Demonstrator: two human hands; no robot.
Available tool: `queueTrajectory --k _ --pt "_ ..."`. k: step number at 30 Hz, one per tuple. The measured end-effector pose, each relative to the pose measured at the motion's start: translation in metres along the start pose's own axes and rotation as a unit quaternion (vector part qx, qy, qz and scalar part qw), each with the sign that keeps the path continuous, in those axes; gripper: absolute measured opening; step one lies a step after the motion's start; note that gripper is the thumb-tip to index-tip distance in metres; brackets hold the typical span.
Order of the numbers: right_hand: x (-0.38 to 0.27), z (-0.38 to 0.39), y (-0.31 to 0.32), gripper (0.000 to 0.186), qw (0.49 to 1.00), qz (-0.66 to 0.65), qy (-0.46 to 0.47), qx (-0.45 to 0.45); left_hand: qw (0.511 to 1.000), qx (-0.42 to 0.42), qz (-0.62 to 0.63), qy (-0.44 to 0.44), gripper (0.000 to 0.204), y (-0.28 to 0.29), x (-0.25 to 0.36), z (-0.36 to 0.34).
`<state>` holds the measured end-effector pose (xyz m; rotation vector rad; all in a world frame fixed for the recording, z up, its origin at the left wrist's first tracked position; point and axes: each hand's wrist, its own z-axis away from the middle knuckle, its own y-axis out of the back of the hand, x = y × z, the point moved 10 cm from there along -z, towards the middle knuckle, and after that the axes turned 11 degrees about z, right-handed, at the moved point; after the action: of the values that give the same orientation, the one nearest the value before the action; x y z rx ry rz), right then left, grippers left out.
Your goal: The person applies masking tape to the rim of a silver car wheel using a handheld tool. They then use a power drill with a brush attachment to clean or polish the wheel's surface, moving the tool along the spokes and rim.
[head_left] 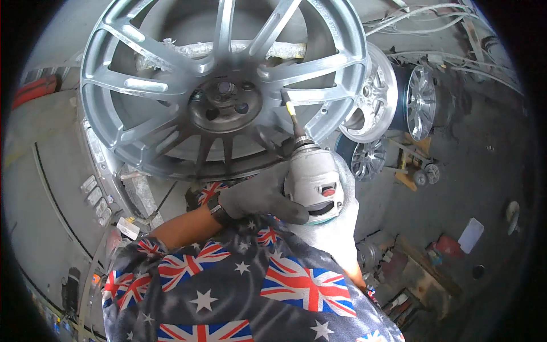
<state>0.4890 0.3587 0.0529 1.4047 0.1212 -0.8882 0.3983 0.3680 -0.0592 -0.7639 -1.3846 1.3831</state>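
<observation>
A large silver alloy wheel (322, 71) stands in front of me, its spokes dusted dark around the hub (225, 105). Both my hands are on a pale, dusty die grinder (314, 176) with a red button. Its shaft, with a yellow band, points up, and the dark tip (286, 97) meets or nearly meets a spoke on the wheel's right side. My left hand (259, 196), in a dark grey glove, is closed against the grinder's left side. My right hand (339, 225), in a light glove washed out by glare, wraps the right side and underneath; most of its fingers are hidden.
More wheels (420, 102) stand on the right, beyond a light one (376, 94) close to mine. Pale hoses or cables (433, 11) run across the upper right. A wooden stand (407, 179) and a red object (447, 245) are on the floor. A red cylinder (35, 91) lies far left.
</observation>
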Motion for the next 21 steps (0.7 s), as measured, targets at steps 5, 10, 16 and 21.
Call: queueTrajectory --k 5,10,16,21 --pt "0.002 -0.001 -0.004 0.079 1.0 0.01 -0.004 -0.013 1.0 -0.005 -0.003 -0.018 0.085 -0.001 0.002 -0.002" --pt "0.003 -0.009 0.005 0.071 0.999 -0.019 0.027 0.012 0.999 -0.015 -0.03 -0.021 0.08 -0.015 0.004 -0.024" --pt "-0.001 -0.017 0.016 0.064 0.999 -0.048 0.017 -0.011 0.998 -0.051 -0.017 0.04 0.107 -0.021 -0.012 -0.051" --pt "-0.008 -0.016 0.017 0.064 0.995 -0.078 0.055 0.029 0.999 -0.019 -0.017 0.041 0.103 -0.016 -0.009 -0.033"
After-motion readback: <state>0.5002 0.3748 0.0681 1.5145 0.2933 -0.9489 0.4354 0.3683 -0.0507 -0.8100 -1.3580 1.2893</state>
